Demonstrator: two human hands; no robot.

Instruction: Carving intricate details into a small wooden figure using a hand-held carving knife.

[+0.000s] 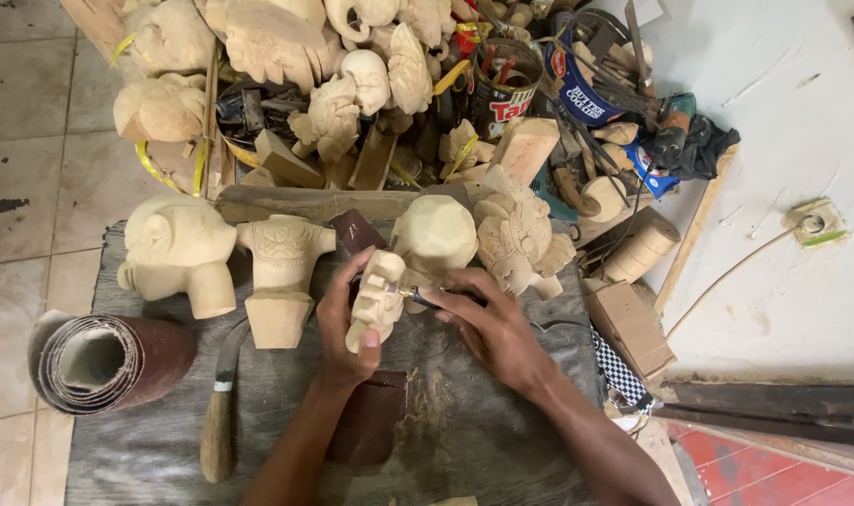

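We see, from the head view, a grey mat (502,450) spread on a tiled floor (33,159), carrying pale wooden carvings and tools; near the middle of the mat, toward its far edge, our left hand (344,328) is wrapped around a small unfinished wooden carving (378,298), thumb on its near end and fingers behind it, holding it tilted off the mat. Our right hand (488,323) is clenched around a thin dark-handled carving tool (425,298), whose tip meets the right side of the small carving; the tip itself is too small to tell apart.

Just behind the hands, at the far edge of the mat, stands a rounded blank head (434,234), with an ornate crested carving (519,239) touching its right side; to the left along the same edge stand a carved torso on a flared base (282,272) and, nearer the far left corner, a bulky elephant-like figure (179,248).

At the left edge lies a roll of brown sandpaper (108,361); beside it, a wooden-handled knife (219,412) points toward the near edge; a dark sandpaper sheet (371,422) lies under our left wrist.

Beyond the mat's far edge we note a heap of carvings (286,56), a tin of tools (502,84) and wood offcuts (525,145).
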